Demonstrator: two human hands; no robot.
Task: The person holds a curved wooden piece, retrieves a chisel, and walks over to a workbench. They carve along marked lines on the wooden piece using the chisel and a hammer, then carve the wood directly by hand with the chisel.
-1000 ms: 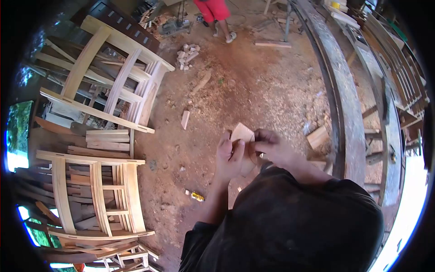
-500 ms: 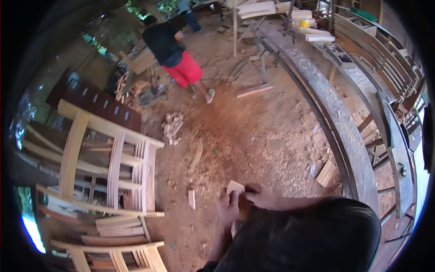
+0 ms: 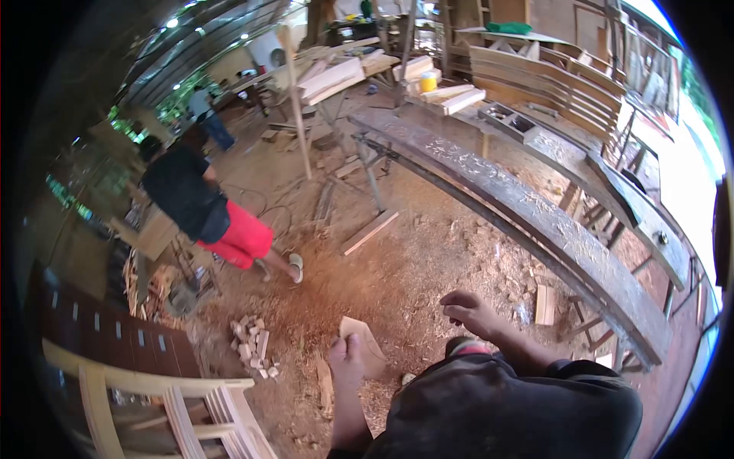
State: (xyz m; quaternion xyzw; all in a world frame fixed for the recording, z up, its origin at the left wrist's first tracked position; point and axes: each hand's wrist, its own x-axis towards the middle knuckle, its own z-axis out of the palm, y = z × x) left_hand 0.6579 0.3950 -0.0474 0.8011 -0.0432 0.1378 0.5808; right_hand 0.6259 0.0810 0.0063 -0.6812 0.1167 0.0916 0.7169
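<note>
My left hand (image 3: 348, 358) is closed on a flat, pale wooden piece (image 3: 370, 348), its thumb lying across the near face. The piece has an angled top edge, and its lower part reaches down beside my wrist. My right hand (image 3: 468, 312) is off the piece, out to the right above the floor, with its fingers apart and curved and nothing in them. Below my hands, my dark shirt (image 3: 497, 413) fills the bottom of the view.
A long bench (image 3: 505, 191) strewn with shavings runs diagonally at the right. A person in red shorts (image 3: 245, 233) stands at the left, another person (image 3: 206, 115) farther back. Wood offcuts (image 3: 251, 344) lie on the floor. A wooden frame (image 3: 145, 379) is at lower left.
The view has tilted up and turned right, showing more of the workshop. My right hand has let go of the wooden piece and moved right; my left hand still holds it.
</note>
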